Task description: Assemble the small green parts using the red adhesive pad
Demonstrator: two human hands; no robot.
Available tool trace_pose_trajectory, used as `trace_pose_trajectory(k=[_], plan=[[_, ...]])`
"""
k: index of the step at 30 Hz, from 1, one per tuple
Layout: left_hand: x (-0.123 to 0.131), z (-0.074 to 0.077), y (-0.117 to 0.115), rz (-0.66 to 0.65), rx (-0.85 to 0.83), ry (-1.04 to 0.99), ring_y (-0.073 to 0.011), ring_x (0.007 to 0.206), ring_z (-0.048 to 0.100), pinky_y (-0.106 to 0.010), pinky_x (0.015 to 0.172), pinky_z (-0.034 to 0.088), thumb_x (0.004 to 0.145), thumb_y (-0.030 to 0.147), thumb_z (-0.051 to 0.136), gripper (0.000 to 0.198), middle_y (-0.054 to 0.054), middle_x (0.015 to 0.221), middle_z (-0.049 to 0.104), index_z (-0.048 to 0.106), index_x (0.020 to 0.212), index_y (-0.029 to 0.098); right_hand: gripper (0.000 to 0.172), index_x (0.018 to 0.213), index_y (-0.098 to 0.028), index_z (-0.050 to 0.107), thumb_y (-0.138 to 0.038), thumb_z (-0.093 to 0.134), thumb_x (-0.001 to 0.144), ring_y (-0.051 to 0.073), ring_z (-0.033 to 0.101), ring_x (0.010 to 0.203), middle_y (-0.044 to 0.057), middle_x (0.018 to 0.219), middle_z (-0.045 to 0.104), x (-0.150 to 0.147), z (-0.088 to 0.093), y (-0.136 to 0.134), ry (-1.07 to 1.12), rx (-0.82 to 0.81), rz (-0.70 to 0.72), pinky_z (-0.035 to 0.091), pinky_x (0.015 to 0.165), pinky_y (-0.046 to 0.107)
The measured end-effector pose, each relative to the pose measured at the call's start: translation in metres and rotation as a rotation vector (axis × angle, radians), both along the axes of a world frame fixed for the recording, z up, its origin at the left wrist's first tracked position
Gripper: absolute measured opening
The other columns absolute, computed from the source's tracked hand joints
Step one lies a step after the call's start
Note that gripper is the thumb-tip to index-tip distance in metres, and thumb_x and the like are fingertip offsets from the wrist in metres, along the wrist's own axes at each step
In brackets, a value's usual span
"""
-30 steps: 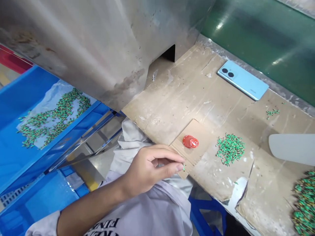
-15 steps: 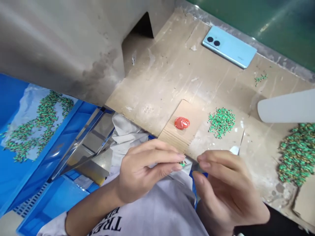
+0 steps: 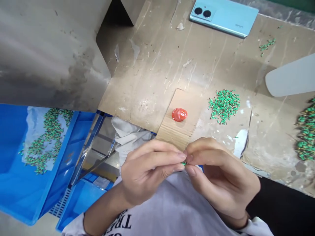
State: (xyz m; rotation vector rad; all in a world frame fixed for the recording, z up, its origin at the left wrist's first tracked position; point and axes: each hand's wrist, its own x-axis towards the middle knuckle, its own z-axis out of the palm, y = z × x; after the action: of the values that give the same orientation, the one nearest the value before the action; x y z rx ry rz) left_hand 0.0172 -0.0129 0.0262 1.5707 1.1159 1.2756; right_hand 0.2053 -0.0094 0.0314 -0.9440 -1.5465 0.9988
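My left hand (image 3: pixel 151 170) is closed in a pinch, thumb against fingers, on a few tiny green parts (image 3: pixel 183 163) with coppery ends. The fingertips of my right hand (image 3: pixel 221 173) meet it there and pinch at the same green parts, which are mostly hidden between the fingers. Just beyond my hands, a glossy red blob of paste (image 3: pixel 179 115) sits on a piece of cardboard (image 3: pixel 176 132). To its right lies a small pile of the green parts (image 3: pixel 224 105) on the worktop.
A larger heap of green parts (image 3: pixel 306 134) lies at the right edge, below a pale rounded object (image 3: pixel 292 77). A light-blue phone (image 3: pixel 223 16) rests at the back. Left stand a metal housing (image 3: pixel 49 55) and a blue tray (image 3: pixel 14 183) holding more green parts on a sheet.
My right hand has moved left, and its fingertips have closed in against my left fingertips at the green parts. The view has shifted and tilted slightly.
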Motion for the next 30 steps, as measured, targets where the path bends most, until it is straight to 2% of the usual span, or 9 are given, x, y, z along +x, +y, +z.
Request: trace_pose_trajectory(k=[5,15,21,30], plan=[[0.0008,-0.0021,-0.0013,0.02,0.003,-0.005,-0.0154,0.082,0.085,-0.022,0.075,0.072,0.105,0.026,0.083,0.008,-0.002,0.101,0.089,0.088,0.11,0.026,0.022,0.103,-0.019,0.075,0.001,0.076,0.092,0.016,0.078,0.083,0.002,0.093,0.077,-0.0018,-0.0013,-0.0013,0.033,-0.121,0.005,0.066,0.074,0.027],[-0.0018,-0.0068,0.0052,-0.041,0.106,-0.037,-0.0125,0.085,0.085,-0.014,0.076,0.069,0.1,0.011,0.084,0.009,-0.008,0.103,0.087,0.086,0.11,0.011,0.022,0.101,-0.023,0.075,-0.002,0.076,0.093,0.015,0.076,0.081,0.001,0.09,0.075,-0.0046,-0.0017,-0.0022,0.071,-0.176,-0.02,0.065,0.073,0.026],[0.0029,-0.0064,0.0029,-0.006,0.069,-0.041,-0.0132,0.088,0.085,-0.016,0.083,0.071,0.097,0.007,0.084,0.012,-0.007,0.102,0.087,0.087,0.108,0.013,0.022,0.104,-0.022,0.074,-0.002,0.076,0.095,0.014,0.076,0.085,0.001,0.095,0.075,-0.0042,-0.0066,-0.004,0.066,-0.171,-0.014,0.065,0.077,0.026],[0.0032,-0.0034,0.0043,0.004,0.025,-0.045,-0.0126,0.084,0.084,-0.016,0.078,0.069,0.092,0.004,0.086,0.016,-0.005,0.096,0.087,0.087,0.103,0.015,0.024,0.108,-0.023,0.074,-0.002,0.075,0.096,0.017,0.075,0.084,0.002,0.095,0.075,-0.0058,-0.0101,-0.0078,0.026,-0.124,-0.032,0.066,0.075,0.03]])
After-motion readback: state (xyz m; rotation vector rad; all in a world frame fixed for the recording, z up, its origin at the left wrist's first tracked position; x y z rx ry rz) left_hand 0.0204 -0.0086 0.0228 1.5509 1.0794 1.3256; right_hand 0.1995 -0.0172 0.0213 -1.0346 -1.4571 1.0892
